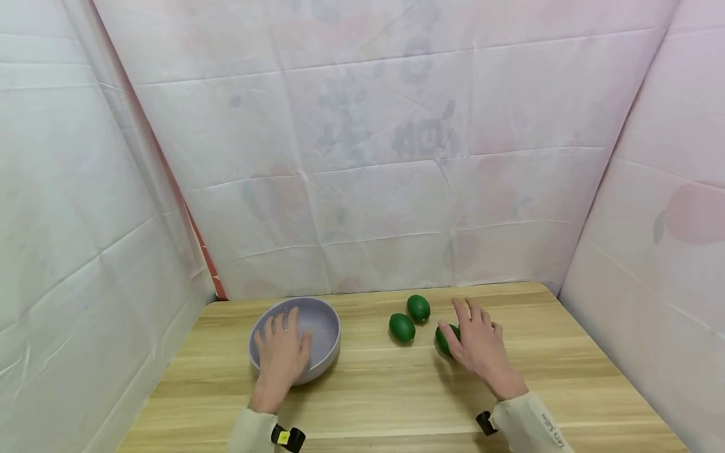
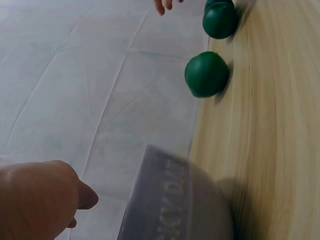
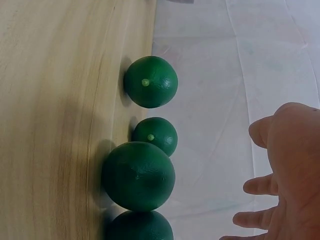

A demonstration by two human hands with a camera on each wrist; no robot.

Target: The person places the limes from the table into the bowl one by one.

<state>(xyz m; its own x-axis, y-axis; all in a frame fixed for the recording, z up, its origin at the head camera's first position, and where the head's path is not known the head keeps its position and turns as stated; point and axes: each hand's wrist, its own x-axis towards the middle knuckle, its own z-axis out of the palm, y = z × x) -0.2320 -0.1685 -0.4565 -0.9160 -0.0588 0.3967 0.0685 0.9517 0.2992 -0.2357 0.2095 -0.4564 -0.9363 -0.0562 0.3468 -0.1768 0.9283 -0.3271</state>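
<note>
Head view: lavender bowl (image 1: 330,340) on the bench (image 1: 368,402), green limes (image 1: 402,328) off to its right
Right grip (image 1: 481,349): fingers spread over the nearest lime (image 1: 442,343), nothing grasped
Left grip (image 1: 280,353): released too, hovering at the bowl
Limes: round and bunched, so a sloppy thumb could send one rolling into its neighbours imo
Fourth lime (image 3: 141,227): shows in the right wrist view only, easily bumped
Bowl: leaning on its rim might tip it

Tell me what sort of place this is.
Probably a small, screened-off tabletop workspace: pale, faintly printed sheets wall in the back and both sides of a wooden table, on which a lilac bowl and green, lime-like fruits are set out.
</note>
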